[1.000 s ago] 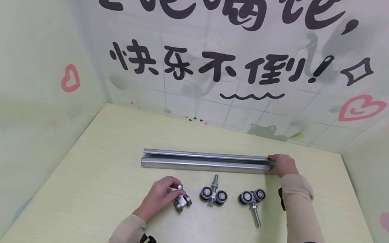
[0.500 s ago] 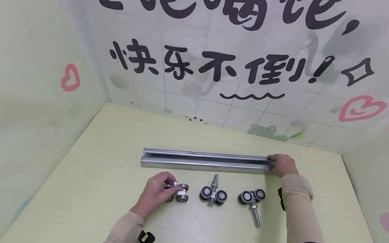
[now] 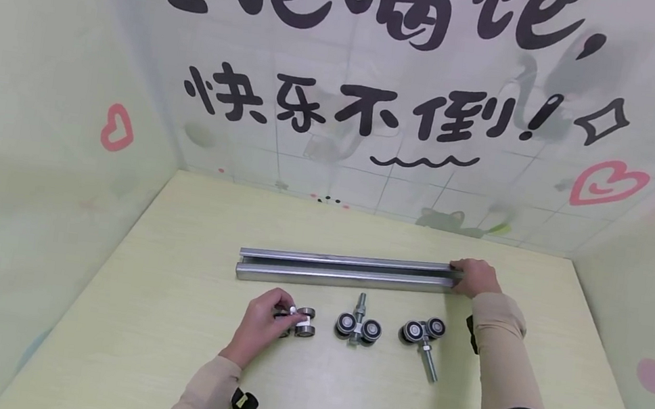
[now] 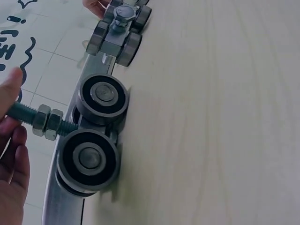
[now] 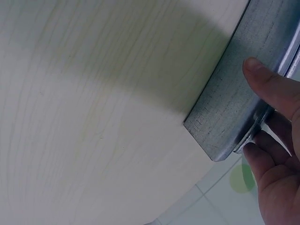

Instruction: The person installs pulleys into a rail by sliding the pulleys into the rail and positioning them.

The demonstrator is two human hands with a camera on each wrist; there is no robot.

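My left hand [image 3: 256,324] pinches the threaded bolt of a metal roller trolley [image 3: 305,324] low over the table, just in front of the rail's left end. In the left wrist view the bolt [image 4: 47,122] carries two nuts, and black-faced wheels [image 4: 89,158] sit at its end. A steel channel rail [image 3: 349,280] lies crosswise, slot facing up. My right hand [image 3: 476,279] grips its right end, thumb on the near side wall [image 5: 234,89] in the right wrist view. Two more roller trolleys lie before the rail: one in the middle [image 3: 371,331], one at the right [image 3: 413,332].
The pale wooden table [image 3: 340,404] meets a printed back wall [image 3: 338,117] just beyond the rail. Side walls [image 3: 28,195] stand at left and right. The right trolley's bolt [image 3: 430,366] points toward the near edge.
My left hand has shifted slightly left and away from me, turning the trolley so its wheels now face right. My right hand and the rail stay in place.
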